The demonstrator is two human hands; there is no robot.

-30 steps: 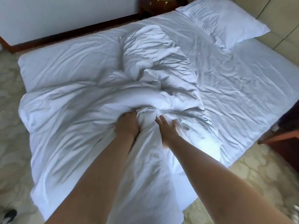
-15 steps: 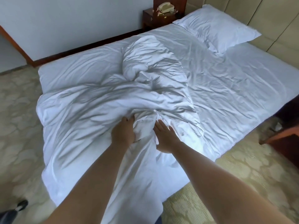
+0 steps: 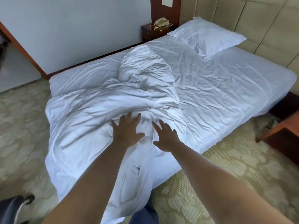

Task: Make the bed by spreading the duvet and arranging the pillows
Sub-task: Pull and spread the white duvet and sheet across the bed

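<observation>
Both hands, L [image 3: 127, 132] & R [image 3: 166, 137], flat, fingers spread on bunched duvet [image 3: 100, 113] nr bed edge.

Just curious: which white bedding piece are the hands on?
The crumpled duvet; both the left hand and right hand rest there, the pillow lies untouched.

Pale wall [image 3: 77, 28], padded headboard [image 3: 258, 18], patterned carpet [image 3: 21, 123] — dark wooden nightstand [image 3: 150, 33] bearing a telephone [image 3: 161, 22].

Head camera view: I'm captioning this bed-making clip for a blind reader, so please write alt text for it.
A person's left hand and right hand lie open, fingers spread, on a crumpled white duvet bunched over the near left part of a bed. One white pillow lies at the padded headboard, beside a nightstand holding a telephone.
</observation>
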